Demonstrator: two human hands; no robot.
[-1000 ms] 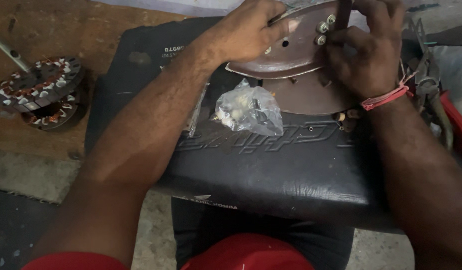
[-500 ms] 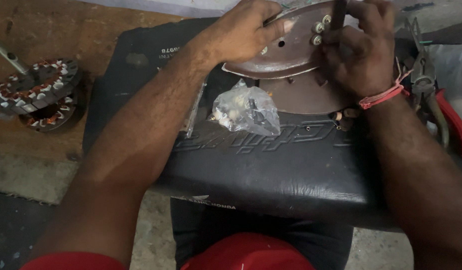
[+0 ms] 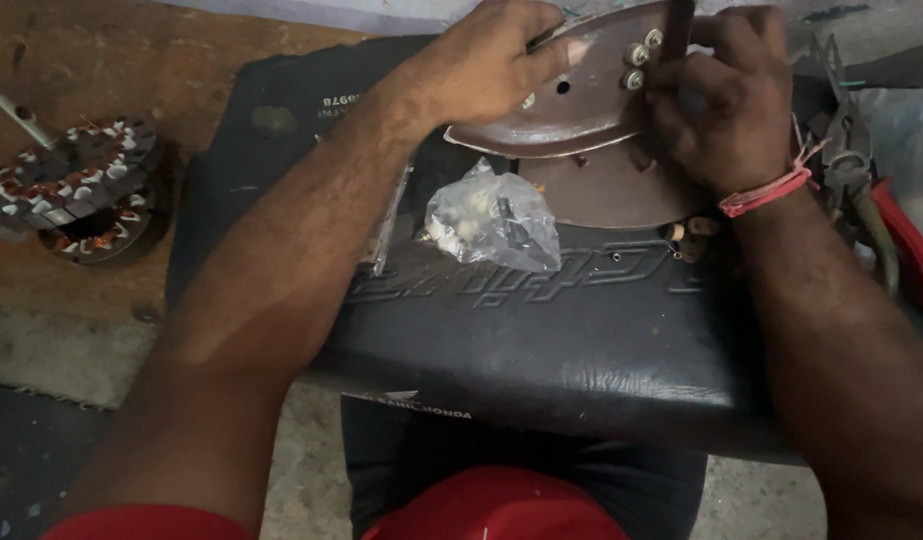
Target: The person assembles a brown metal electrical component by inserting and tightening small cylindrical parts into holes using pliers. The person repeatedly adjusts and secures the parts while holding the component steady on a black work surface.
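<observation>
On the seat cushion [image 3: 542, 330], a bag of small parts [image 3: 494, 222] lies before the iron soleplate [image 3: 572, 95]; a motor stator [image 3: 82, 190] sits far left, pliers [image 3: 847, 165] right.

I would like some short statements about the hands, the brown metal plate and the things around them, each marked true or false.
1. The left hand holds the brown metal plate by its left edge. True.
2. The clear plastic bag lies on the bare floor. False: it lies on the black padded seat.
3. The right hand wears a red band at the wrist. True.
4. The wound motor stator rests on the seat beside the bag. False: it sits on the floor to the left of the seat.
5. Both hands are empty. False: both grip the plate.
</observation>
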